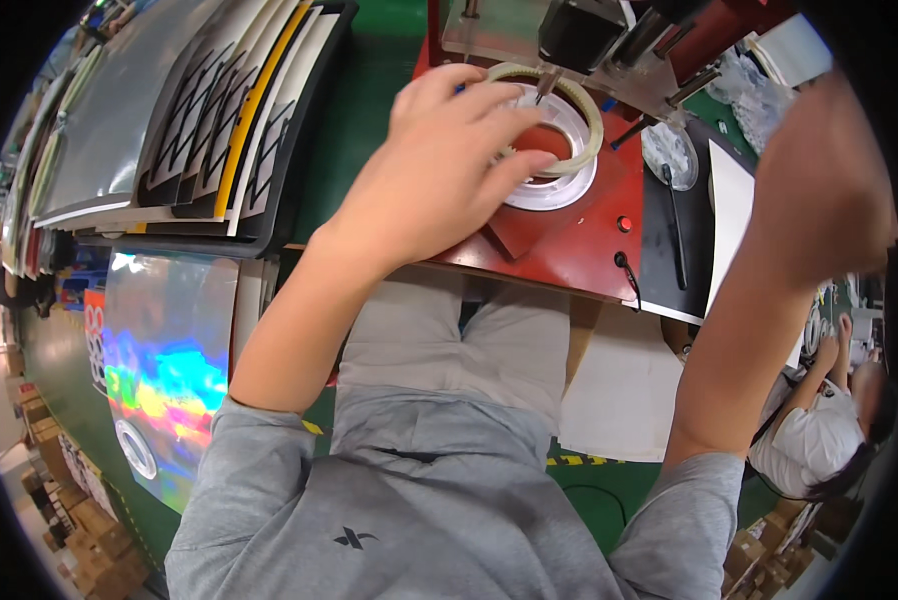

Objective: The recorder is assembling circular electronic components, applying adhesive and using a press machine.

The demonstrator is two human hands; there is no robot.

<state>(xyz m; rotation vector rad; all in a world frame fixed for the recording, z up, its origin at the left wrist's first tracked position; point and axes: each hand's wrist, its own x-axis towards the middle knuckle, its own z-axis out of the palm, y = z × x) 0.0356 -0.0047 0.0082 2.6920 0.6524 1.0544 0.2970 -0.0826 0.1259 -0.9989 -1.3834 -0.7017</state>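
**Near the top centre of the frame, the left hand reached over a pale ring**

The ring sat tilted at the white disc on a red machine base, its left side hidden by the person's left hand. That hand's fingers were spread and lightly bent across the ring's left part, the thumb apart from the index finger; whether they grasped the ring or only rested there could not be told.

At the upper right, the right hand was raised well apart from the ring and blurred. Its fingers looked curled inward, but whether they were clenched on anything could not be made out.

Above the ring was a black block, part of the machine. A red button and a black cable marked the base's near right corner. Just right of the base lay a clear round dish. At the upper left, a black tray held upright sheets; below it, at left, hung an iridescent sheet.
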